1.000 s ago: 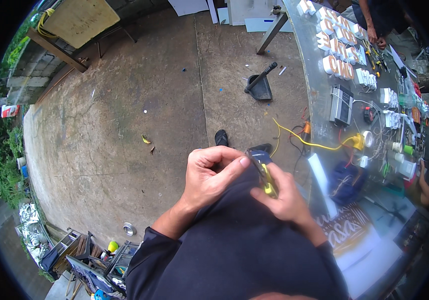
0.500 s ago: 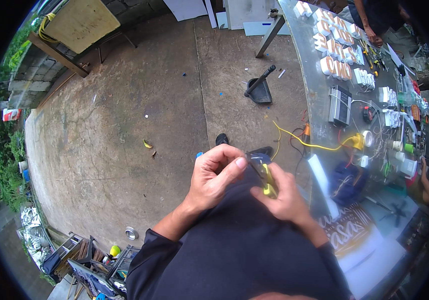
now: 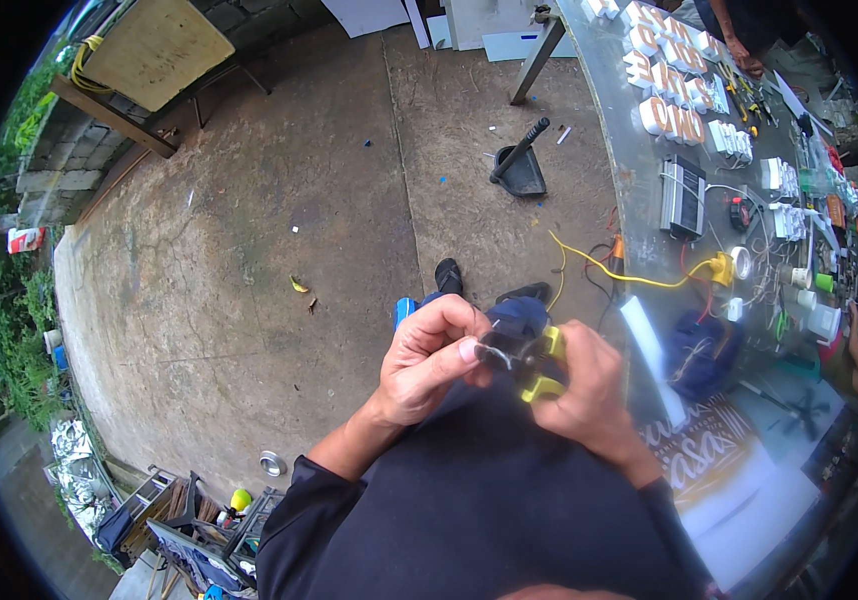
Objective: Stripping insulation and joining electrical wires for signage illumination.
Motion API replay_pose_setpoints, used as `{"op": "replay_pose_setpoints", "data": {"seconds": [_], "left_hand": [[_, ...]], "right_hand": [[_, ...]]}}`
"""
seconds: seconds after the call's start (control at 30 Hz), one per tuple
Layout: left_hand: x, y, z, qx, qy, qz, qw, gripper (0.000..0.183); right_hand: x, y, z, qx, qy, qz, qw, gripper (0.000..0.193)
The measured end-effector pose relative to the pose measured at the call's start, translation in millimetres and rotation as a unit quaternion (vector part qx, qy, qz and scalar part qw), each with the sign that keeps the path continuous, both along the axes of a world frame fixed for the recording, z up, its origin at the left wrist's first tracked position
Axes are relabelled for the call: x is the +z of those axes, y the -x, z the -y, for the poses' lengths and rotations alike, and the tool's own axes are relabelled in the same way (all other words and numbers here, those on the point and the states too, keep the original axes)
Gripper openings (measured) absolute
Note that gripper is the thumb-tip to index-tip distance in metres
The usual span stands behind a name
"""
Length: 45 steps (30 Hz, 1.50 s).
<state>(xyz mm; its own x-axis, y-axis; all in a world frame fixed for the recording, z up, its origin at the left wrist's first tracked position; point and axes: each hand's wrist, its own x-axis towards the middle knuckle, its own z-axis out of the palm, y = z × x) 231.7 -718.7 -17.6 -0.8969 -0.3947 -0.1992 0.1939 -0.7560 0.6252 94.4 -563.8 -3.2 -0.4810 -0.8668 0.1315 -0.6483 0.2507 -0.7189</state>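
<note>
The concrete floor (image 3: 219, 230) fills most of my head view; everything in it sits slightly off from half a second ago, as the view itself has shifted. The counter (image 3: 637, 190) runs along its right side. On the counter's near end lies a large white sheet (image 3: 734, 530), printed in brown with flowing white script that I can read only in part. At the counter's far end stand rows of white block letters (image 3: 654, 117) with tan faces. Between the two, on the counter, rests a silver-and-black metal box (image 3: 684, 197).

Left of the counter, the right grip (image 3: 589, 385) is wrapped around the yellow handles of the pliers (image 3: 543, 389); those handles lay closer together before and now stand well apart. The dark head is blurred, and I can't tell whether its jaws touch anything. Farther from the counter, the left grip (image 3: 429, 355) has thumb and forefinger pinched on a thin wire (image 3: 497, 354), which curves toward the pliers and shows more plainly than before.
</note>
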Motion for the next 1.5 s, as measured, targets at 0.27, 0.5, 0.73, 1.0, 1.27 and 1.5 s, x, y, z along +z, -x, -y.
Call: {"op": "replay_pose_setpoints", "data": {"seconds": [0.27, 0.5, 0.73, 1.0, 1.27, 1.5], "left_hand": [[-0.2, -1.5, -1.5, -0.011, 0.019, 0.001, 1.0, 0.015], [-0.5, -3.8, -4.0, -0.006, 0.026, -0.002, 1.0, 0.016], [-0.8, -7.5, -4.5, -0.004, 0.033, -0.008, 0.999, 0.018], [-2.7, -8.3, -7.3, -0.008, 0.024, -0.012, 1.0, 0.02], [-5.3, -9.5, -1.3, -0.034, 0.025, -0.047, 0.998, 0.015], [2.9, 0.5, -6.5, -0.037, 0.081, 0.051, 0.995, 0.012]], "right_hand": [[-2.7, -1.2, -4.2, -0.005, 0.007, -0.046, 0.999, 0.032], [3.0, 1.9, -5.8, -0.005, 0.033, -0.133, 0.99, 0.033], [7.4, 1.5, -5.1, 0.002, 0.033, -0.157, 0.987, 0.033], [9.9, 0.9, -6.5, -0.002, 0.039, -0.16, 0.986, 0.033], [8.0, 2.2, -3.4, 0.015, 0.024, -0.04, 0.999, 0.03], [-2.1, -7.5, -7.6, -0.004, -0.031, 0.297, 0.954, 0.031]]}}
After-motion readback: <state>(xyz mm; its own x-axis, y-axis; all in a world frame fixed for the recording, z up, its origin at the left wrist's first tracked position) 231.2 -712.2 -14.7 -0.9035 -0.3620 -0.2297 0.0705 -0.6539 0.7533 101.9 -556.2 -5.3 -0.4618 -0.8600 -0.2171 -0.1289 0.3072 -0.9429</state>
